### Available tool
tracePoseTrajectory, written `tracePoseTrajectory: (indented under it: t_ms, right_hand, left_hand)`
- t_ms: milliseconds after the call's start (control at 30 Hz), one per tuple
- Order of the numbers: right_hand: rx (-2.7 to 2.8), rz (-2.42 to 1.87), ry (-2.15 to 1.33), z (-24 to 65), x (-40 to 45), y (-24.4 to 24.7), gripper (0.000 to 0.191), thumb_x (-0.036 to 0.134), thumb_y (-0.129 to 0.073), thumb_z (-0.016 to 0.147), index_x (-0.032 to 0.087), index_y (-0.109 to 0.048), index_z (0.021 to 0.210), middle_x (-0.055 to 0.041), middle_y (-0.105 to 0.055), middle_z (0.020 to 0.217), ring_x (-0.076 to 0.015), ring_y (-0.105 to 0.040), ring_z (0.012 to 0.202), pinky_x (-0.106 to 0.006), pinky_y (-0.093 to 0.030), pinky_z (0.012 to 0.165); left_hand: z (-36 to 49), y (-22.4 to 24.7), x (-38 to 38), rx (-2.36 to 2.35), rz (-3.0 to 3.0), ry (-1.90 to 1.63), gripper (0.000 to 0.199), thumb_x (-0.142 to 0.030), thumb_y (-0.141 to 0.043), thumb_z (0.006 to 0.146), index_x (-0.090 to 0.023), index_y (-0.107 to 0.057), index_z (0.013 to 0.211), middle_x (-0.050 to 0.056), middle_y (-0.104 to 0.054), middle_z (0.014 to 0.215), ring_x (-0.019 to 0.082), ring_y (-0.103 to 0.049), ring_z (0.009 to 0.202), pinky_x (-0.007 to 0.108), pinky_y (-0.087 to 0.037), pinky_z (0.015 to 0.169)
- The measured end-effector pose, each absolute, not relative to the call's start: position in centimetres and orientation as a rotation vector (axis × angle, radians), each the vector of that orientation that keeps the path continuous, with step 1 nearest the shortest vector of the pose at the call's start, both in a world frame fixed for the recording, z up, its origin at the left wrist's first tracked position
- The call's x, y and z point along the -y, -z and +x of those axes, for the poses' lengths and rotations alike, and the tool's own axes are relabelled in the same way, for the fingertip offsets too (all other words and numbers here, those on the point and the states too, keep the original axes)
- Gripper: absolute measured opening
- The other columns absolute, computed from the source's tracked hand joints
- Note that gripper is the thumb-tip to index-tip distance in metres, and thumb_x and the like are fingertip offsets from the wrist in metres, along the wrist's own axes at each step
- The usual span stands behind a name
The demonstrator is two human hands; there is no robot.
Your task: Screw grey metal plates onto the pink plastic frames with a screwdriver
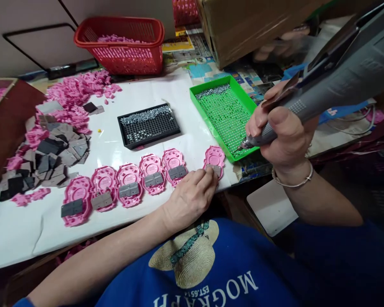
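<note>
My right hand (283, 132) is wrapped round a grey power screwdriver (326, 81), whose tip is over the near edge of a green perforated tray (225, 115) with small screws in it. The fingers of my left hand (193, 194) are closed at the lower part of a pink plastic shell (214, 157), touching the grey plate (215, 169) on it. Several more pink shells, each bearing a grey or dark plate, stand in a row to the left, among them one shell (173, 158) beside my left hand.
A black perforated tray (150, 125) with screws lies mid-table. At the left are heaped grey plates (56, 149) and small pink parts (80, 87). Behind stand a red basket (126, 51) and a cardboard box (237, 30). Another person's blurred hand (278, 44) shows at the upper right.
</note>
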State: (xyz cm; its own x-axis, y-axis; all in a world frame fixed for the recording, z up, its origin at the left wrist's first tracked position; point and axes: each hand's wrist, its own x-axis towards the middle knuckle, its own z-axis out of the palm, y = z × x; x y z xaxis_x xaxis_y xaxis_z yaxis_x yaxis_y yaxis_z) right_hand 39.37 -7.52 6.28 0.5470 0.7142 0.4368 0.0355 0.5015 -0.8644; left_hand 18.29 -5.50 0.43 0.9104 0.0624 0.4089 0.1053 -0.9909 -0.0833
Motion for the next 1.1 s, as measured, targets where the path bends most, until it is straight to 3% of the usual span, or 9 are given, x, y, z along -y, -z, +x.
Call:
tracePoseTrajectory:
  t_ms: [133,233,733,1100]
  right_hand:
    - [0.949,-0.95,-0.538,39.5,7.58,-5.84,0.025,0.039,-0.076,0.067,0.028,-0.064,0.086,0.0028,-0.062,0.083,-0.0099,-0.047,0.046,-0.031,-0.039,0.042]
    - [0.98,-0.966,-0.53,39.46,7.59,-5.75,0.028,0.044,-0.076,0.071,0.027,-0.061,0.089,0.0017,-0.061,0.089,-0.0091,-0.047,0.047,-0.03,-0.039,0.042]
    - [0.988,-0.918,-0.469,39.33,7.21,-5.37,0.021,0.038,-0.08,0.069,0.031,-0.067,0.084,0.0055,-0.05,0.06,-0.012,-0.045,0.043,-0.032,-0.037,0.041]
    - [1.029,-0.911,-0.465,39.34,7.06,-5.16,0.02,0.035,-0.08,0.071,0.031,-0.068,0.087,0.0054,-0.057,0.069,-0.0103,-0.046,0.044,-0.03,-0.039,0.043]
  left_hand:
    - [18.27,-0.34,5.54,0.13,-2.981,0.64,0.028,-0.008,-0.044,0.096,0.0,-0.062,0.116,0.02,-0.068,0.112,0.023,-0.061,0.09,0.034,-0.057,0.076]
    - [18.26,-0.34,5.58,0.144,-2.978,0.646,0.028,-0.008,-0.045,0.096,0.0,-0.063,0.116,0.019,-0.068,0.112,0.023,-0.061,0.09,0.034,-0.057,0.076]
    - [18.29,-0.43,5.52,0.137,-2.93,0.659,0.029,-0.006,-0.039,0.098,0.0,-0.061,0.115,0.018,-0.068,0.109,0.019,-0.06,0.083,0.029,-0.054,0.076]
    - [18.22,-0.36,5.59,0.149,-2.967,0.64,0.029,-0.007,-0.037,0.099,-0.002,-0.059,0.117,0.018,-0.067,0.112,0.019,-0.059,0.088,0.031,-0.055,0.078]
